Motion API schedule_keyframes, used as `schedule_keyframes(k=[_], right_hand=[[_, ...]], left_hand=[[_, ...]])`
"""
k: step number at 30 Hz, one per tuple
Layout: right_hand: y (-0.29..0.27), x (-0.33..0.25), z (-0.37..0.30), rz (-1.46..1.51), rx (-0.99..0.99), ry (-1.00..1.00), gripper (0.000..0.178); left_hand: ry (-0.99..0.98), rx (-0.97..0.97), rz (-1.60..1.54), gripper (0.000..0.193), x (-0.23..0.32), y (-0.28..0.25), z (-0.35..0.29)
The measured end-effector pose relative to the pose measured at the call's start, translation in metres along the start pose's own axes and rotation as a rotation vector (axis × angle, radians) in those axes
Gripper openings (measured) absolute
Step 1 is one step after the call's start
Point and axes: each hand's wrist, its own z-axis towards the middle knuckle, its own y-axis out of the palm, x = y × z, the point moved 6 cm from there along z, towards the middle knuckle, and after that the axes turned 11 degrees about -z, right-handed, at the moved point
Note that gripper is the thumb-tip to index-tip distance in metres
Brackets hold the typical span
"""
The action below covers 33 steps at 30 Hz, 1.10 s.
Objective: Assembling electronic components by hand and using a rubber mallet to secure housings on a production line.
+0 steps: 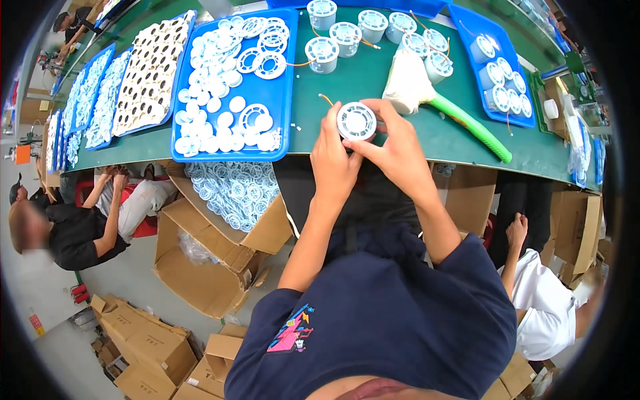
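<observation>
Above the near edge of the green table, both my hands grip a round white plastic housing point(357, 121) with a slotted ring on its face. My left hand point(331, 157) closes on its left side, and my right hand point(400, 143) on its right, thumb at the lower rim. A thin orange wire point(325, 99) sticks out beside my left fingertips. Right of my hands lies a mallet point(470, 127) with a green handle, its head wrapped in something white. Several similar housings point(323, 55) with wires stand farther back.
At left, a blue tray point(291, 87) holds white discs and slotted rings; another point(490, 40) at right holds housings. Farther left lies a tray of cream parts point(152, 67). An open carton point(200, 267) stands below the table. Co-workers point(87, 223) sit at both sides.
</observation>
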Motion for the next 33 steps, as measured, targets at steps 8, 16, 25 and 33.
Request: schedule_keyframes(k=[8,16,25,33], right_hand=[[0.005,-0.003,0.000,-0.068,-0.043,0.066,0.044],[0.001,-0.006,0.003,-0.060,-0.123,0.151,0.050],[0.002,-0.002,0.004,-0.019,-0.124,0.115,0.048],[-0.076,0.034,-0.018,-0.226,0.468,0.100,0.029]], left_hand=[[-0.088,-0.002,-0.045,0.081,-0.001,-0.001,-0.002],[0.090,0.027,-0.027,0.082,0.011,0.000,0.000],[0.035,0.032,-0.092,0.082,0.005,0.004,-0.001],[-0.143,0.018,-0.254,0.071,0.011,0.008,-0.003]])
